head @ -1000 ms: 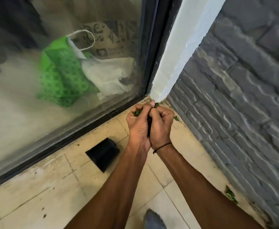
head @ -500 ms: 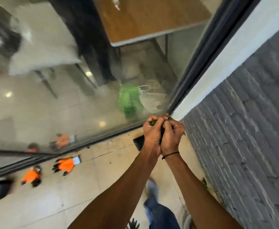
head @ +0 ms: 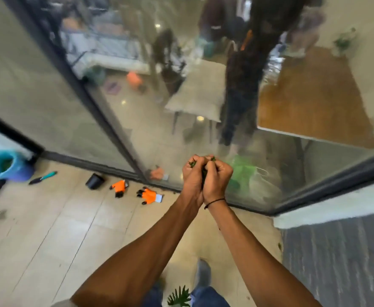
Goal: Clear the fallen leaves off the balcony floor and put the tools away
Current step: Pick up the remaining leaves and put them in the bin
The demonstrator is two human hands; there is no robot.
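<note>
We look down on the tiled balcony floor (head: 49,229), glass doors (head: 137,107) ahead of us, where a blue-and-purple pot (head: 6,166) stands at far left, then a small black pot (head: 95,181) and two orange gloves (head: 137,191) lie beside the door track. Our left hand (head: 193,176) and right hand (head: 217,177) are pressed together at the heels above the floor, fingers curled tight round a wad of green leaves (head: 192,163), bits poking out on top.

glass door (head: 270,165) blocks ahead, orange gloves (head: 149,196) on floor left
</note>
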